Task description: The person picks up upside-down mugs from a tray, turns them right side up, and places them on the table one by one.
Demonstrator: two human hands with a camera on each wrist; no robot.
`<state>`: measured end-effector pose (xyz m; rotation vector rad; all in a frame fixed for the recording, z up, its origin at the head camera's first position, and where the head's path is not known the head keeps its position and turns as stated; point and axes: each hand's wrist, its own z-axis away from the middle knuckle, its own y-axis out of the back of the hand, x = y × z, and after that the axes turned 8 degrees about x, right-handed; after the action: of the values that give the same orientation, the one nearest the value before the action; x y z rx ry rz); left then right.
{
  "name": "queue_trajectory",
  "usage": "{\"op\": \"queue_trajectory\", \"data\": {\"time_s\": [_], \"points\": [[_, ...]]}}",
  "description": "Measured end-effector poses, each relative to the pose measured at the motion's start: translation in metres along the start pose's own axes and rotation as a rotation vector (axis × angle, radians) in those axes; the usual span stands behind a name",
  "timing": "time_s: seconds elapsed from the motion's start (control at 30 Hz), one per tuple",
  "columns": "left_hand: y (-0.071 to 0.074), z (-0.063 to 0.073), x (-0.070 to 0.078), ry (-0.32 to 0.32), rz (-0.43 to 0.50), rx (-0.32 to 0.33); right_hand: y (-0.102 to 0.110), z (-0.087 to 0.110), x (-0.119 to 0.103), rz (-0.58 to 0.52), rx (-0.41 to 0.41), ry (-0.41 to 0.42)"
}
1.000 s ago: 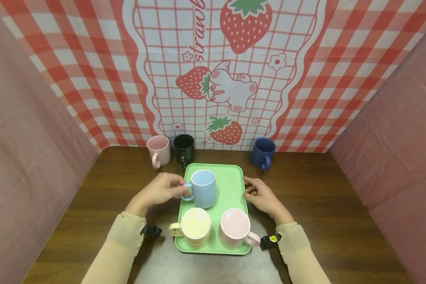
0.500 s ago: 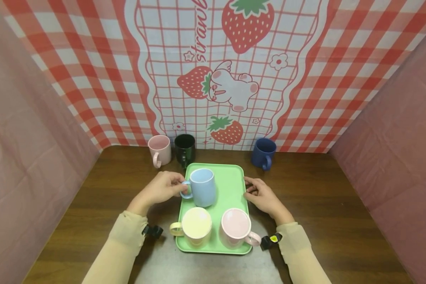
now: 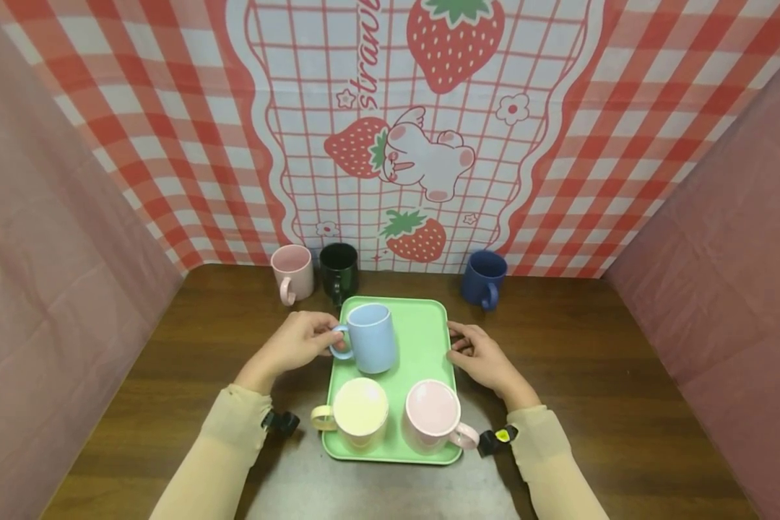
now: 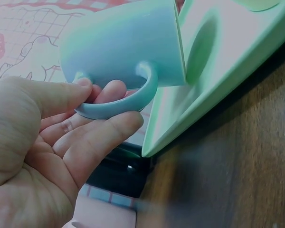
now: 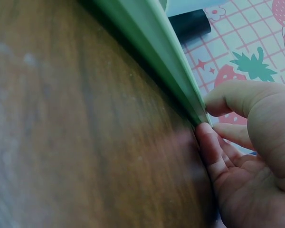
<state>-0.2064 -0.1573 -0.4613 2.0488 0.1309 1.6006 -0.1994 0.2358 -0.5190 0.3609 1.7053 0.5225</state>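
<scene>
A light blue mug [image 3: 373, 343] is over the back left part of the green tray [image 3: 422, 325]. My left hand [image 3: 302, 341] pinches the mug's handle [image 4: 118, 105] between thumb and fingers. In the left wrist view the mug's base looks slightly tilted against the tray; I cannot tell whether it fully rests there. My right hand [image 3: 484, 361] touches the tray's right edge with thumb and fingertips, its fingers loosely bent. On the tray's front half stand a yellow mug [image 3: 360, 412], handle left, and a pink mug [image 3: 432, 412], handle right.
Along the back of the wooden table [image 3: 578, 375] stand another pink mug [image 3: 295, 274], a black mug [image 3: 339, 273] and a dark blue mug [image 3: 484, 278]. A checked strawberry cloth [image 3: 416, 144] hangs behind them, with pink cloth at both sides.
The light blue mug has moved slightly toward the back of the tray, with my left hand still on its handle. My right hand stays at the tray's edge.
</scene>
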Motion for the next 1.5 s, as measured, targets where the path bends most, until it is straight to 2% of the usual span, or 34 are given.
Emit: {"op": "queue_trajectory", "data": {"time_s": [0.7,0.9,1.0,1.23,1.5], "points": [[-0.004,-0.003,-0.002,-0.031,0.028,-0.010,0.003,-0.004,-0.001,0.009,0.009,0.021],[-0.006,-0.002,-0.001,0.023,0.050,-0.019,0.002,-0.003,0.000,-0.007,0.012,0.014],[-0.008,-0.002,-0.002,0.063,0.091,-0.026,0.002,-0.003,0.001,-0.012,0.013,0.008],[-0.011,-0.001,-0.004,0.094,0.165,-0.018,0.000,-0.002,0.001,-0.019,0.011,0.007],[-0.013,-0.003,-0.001,0.136,0.331,0.005,0.000,-0.002,0.005,-0.028,0.014,0.012]]}}
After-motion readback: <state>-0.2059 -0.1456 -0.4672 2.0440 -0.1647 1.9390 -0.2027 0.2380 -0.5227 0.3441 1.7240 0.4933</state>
